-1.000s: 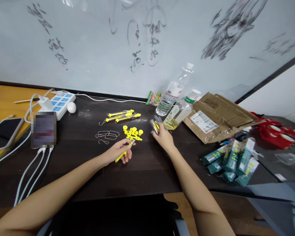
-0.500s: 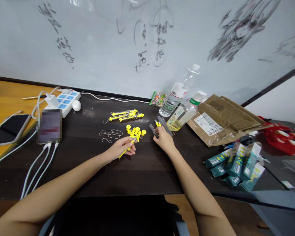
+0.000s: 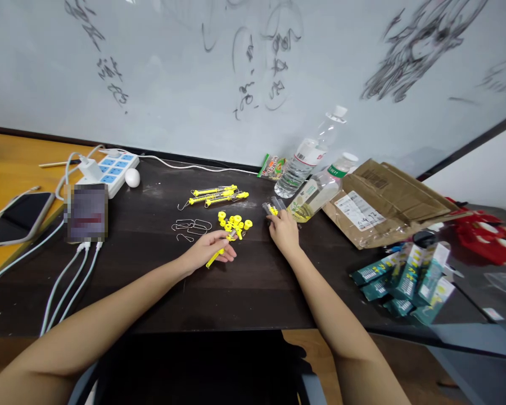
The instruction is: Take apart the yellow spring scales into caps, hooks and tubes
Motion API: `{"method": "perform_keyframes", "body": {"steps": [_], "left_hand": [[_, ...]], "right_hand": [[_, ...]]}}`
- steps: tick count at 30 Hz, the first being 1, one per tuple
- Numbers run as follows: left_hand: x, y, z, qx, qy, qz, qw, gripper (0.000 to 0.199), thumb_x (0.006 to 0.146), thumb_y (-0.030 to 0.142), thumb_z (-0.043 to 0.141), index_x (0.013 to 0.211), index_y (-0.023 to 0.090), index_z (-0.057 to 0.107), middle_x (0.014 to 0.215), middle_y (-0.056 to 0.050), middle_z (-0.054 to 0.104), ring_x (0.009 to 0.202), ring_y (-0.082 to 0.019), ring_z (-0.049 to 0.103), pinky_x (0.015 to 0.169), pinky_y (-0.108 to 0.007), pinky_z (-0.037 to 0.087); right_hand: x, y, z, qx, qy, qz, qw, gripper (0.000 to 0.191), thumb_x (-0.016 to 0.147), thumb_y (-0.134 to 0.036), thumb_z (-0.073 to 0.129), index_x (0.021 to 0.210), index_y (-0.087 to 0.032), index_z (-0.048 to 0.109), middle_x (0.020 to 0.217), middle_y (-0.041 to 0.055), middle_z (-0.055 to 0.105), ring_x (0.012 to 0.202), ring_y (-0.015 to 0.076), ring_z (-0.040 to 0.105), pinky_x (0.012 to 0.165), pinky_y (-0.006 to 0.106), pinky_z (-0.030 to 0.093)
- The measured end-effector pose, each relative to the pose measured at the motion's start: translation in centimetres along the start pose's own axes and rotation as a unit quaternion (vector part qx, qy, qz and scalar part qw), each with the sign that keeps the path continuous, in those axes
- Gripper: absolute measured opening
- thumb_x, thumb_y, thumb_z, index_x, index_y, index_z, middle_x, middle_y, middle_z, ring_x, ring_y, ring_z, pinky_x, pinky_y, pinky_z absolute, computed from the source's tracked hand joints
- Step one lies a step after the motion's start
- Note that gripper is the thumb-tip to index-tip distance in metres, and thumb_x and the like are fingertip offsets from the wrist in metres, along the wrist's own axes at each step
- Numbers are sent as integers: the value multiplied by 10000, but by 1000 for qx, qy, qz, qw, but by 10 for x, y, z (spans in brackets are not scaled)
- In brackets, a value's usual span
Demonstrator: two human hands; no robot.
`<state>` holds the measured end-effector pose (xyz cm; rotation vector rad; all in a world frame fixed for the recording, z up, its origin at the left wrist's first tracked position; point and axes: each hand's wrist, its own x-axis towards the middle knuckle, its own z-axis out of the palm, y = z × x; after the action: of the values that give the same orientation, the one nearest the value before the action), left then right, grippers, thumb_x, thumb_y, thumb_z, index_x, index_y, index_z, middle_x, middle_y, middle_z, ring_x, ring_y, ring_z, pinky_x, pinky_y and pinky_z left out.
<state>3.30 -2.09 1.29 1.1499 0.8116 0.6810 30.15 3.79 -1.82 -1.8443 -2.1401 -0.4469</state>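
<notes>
My left hand is closed around a yellow plastic rod with a metal spring at its upper end, held slanted above the table. Just beyond its fingers lies a pile of small yellow plastic caps. My right hand is closed at the clear plastic tubes, its fingertips partly hidden; small yellow pieces show beside them. Several spring scales with yellow ends and hooks lie behind the pile. Bent wire hooks rest to the left of it.
Two plastic bottles stand behind my right hand, near a snack packet. A cardboard package and green boxes lie at right. At left are a power strip, a blurred-out device with cables and a phone.
The clear tubes beside my right hand have shifted and now lie closer together. My left hand still holds the yellow rod in nearly the same place. The view has tilted slightly.
</notes>
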Motion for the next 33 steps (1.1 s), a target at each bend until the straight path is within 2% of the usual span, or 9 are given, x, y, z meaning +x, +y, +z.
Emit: {"method": "perform_keyframes", "body": {"steps": [6, 10, 14, 18, 21, 25, 29, 31, 33], "left_hand": [[1, -5, -1, -21, -46, 35, 998, 341, 878, 380, 551, 1112, 137, 505, 849, -100, 719, 815, -165, 678, 825, -323, 478], [3, -7, 0, -69, -66, 68, 993, 307, 824, 364, 613, 1010, 144, 507, 875, -89, 702, 847, -172, 665, 885, -360, 454], [0, -2, 1, -59, -63, 54, 995, 302, 800, 341, 600, 1003, 137, 510, 789, -47, 661, 688, -131, 635, 730, -300, 482], [-4, 2, 1, -18, -66, 50, 996, 202, 785, 266, 512, 958, 162, 490, 597, 49, 544, 419, -48, 428, 507, -213, 421], [-4, 2, -1, 4, -74, 34, 997, 173, 800, 278, 474, 947, 189, 461, 554, 74, 469, 367, -38, 320, 381, -163, 293], [-4, 0, -3, 94, -33, 43, 994, 260, 891, 420, 412, 1040, 210, 447, 556, 83, 422, 353, -36, 270, 342, -147, 218], [-6, -3, -4, 230, 14, 119, 966, 307, 919, 451, 388, 1110, 219, 455, 608, 61, 476, 415, -66, 390, 409, -170, 334], [-7, -3, -5, 324, 46, 164, 931, 290, 927, 420, 387, 1115, 223, 488, 715, 17, 570, 577, -114, 534, 553, -217, 435], [-8, -1, -6, 415, 80, 193, 886, 275, 930, 381, 388, 1112, 228, 527, 903, -30, 635, 800, -171, 601, 732, -276, 461]], "right_hand": [[1, -2, -5, 35, 6, 20, 999, 315, 875, -189, 424, 1067, -180, 674, 944, 122, 557, 952, 266, 474, 809, 393, 383], [-6, -16, -21, 185, 27, -4, 982, 307, 909, -232, 385, 1044, -191, 658, 930, 96, 569, 934, 239, 498, 858, 395, 394], [-21, -49, -42, 334, 25, -84, 938, 287, 933, -277, 388, 1094, -212, 617, 991, 82, 588, 973, 218, 521, 893, 377, 411], [-36, -79, -49, 452, -32, -156, 878, 246, 924, -292, 448, 1133, -222, 558, 1065, 72, 608, 982, 202, 544, 847, 348, 443], [-41, -86, -45, 502, -47, -144, 851, 169, 923, -294, 467, 1031, -205, 561, 977, 58, 624, 871, 170, 576, 791, 310, 455], [-41, -82, -43, 514, -43, -121, 848, 130, 922, -281, 461, 960, -196, 551, 841, 37, 617, 772, 156, 585, 742, 293, 458], [-40, -79, -44, 505, -30, -125, 853, 114, 914, -261, 458, 951, -199, 547, 792, 30, 612, 720, 152, 574, 709, 289, 460], [-41, -79, -43, 493, -30, -129, 860, 113, 907, -260, 467, 959, -203, 549, 813, 34, 618, 726, 153, 572, 710, 290, 462], [-42, -78, -41, 481, -32, -129, 867, 121, 898, -266, 478, 975, -210, 552, 844, 40, 622, 739, 156, 573, 714, 292, 465]]}}
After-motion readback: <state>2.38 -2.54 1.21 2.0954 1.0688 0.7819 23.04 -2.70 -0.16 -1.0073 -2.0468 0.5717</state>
